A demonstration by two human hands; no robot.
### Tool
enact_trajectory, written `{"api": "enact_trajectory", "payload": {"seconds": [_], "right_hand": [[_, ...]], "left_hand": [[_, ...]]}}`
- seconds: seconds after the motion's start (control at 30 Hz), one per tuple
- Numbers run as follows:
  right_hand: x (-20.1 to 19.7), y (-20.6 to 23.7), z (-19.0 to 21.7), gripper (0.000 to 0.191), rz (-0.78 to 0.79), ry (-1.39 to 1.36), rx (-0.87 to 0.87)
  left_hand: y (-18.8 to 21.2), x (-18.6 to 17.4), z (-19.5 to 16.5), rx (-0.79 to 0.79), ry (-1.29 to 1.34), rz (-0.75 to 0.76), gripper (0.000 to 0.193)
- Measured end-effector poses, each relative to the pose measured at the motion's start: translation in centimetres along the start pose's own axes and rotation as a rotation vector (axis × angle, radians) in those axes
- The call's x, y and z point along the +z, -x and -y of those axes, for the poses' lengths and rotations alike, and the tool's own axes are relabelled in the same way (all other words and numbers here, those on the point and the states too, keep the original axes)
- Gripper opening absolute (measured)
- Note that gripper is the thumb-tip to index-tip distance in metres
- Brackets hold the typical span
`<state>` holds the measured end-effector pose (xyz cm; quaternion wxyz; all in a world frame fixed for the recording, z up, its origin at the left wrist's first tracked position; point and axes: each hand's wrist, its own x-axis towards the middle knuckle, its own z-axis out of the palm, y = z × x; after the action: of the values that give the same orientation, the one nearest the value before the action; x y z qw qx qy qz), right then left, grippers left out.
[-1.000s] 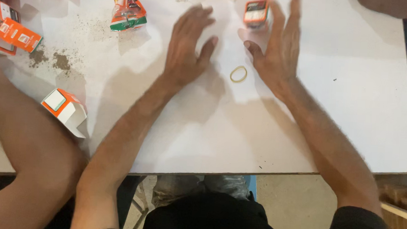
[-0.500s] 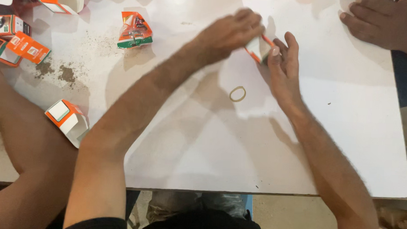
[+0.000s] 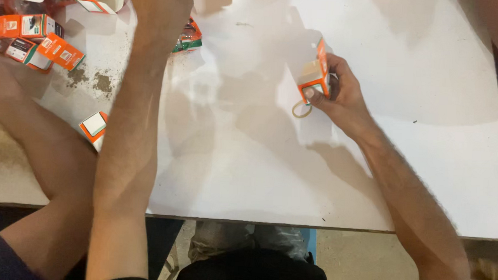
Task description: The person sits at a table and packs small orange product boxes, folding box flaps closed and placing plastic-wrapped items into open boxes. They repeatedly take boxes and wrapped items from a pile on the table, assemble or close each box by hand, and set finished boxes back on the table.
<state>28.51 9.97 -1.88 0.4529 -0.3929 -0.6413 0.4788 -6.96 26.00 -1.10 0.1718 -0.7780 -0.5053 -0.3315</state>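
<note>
A white worktop [image 3: 247, 173] fills most of the view, with a patch of brown crumbs [image 3: 92, 81] on its left part. Across the left side lies another person's bare forearm [image 3: 42, 142], resting on the worktop near a small orange and white carton [image 3: 94, 125]. The person's own left arm stretches far forward, and the left hand [image 3: 160, 2] is at the top edge of the view above a crumpled orange and green packet [image 3: 189, 36]; its fingers are cut off, so I cannot tell whether it is open or grasping anything. A cluster of orange and white cartons [image 3: 38, 38] sits in the top left corner. The right hand [image 3: 340, 93] is closed around a small orange and white box [image 3: 314, 75], held upright just above the worktop. A tan rubber band [image 3: 302, 109] lies flat, just below the box.
</note>
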Motion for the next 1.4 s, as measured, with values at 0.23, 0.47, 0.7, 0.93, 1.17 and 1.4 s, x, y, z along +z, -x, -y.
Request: {"api": "enact_trajectory", "payload": {"seconds": [0.23,0.47,0.7,0.93,1.17,1.4], "right_hand": [[3.6,1.3,0.8,0.063,0.117,0.127,-0.028],[2.4,0.9,2.1,0.054,0.252,0.275,0.012],[1.2,0.6,-0.5,0.078,0.277,0.419,0.236],[2.0,0.6,1.4,0.079,0.352,0.297,-0.005],[5.0,1.6,2.1,0.084,0.224,0.390,-0.127],[5.0,1.8,1.7,0.070,0.182,0.355,0.002]], "left_hand": [[4.9,0.9,-2.3,-0.401,-0.122,0.236,0.045],[7.6,-4.7,-8.9,-0.266,0.733,0.129,0.032],[9.4,-8.0,-16.6,0.281,0.899,-0.115,0.040],[9.3,-7.6,-17.7,0.389,0.707,-0.081,0.037],[10.0,-8.0,-16.7,0.552,0.749,-0.076,0.037],[10.5,-7.3,-16.7,0.330,0.599,0.025,0.039]]}}
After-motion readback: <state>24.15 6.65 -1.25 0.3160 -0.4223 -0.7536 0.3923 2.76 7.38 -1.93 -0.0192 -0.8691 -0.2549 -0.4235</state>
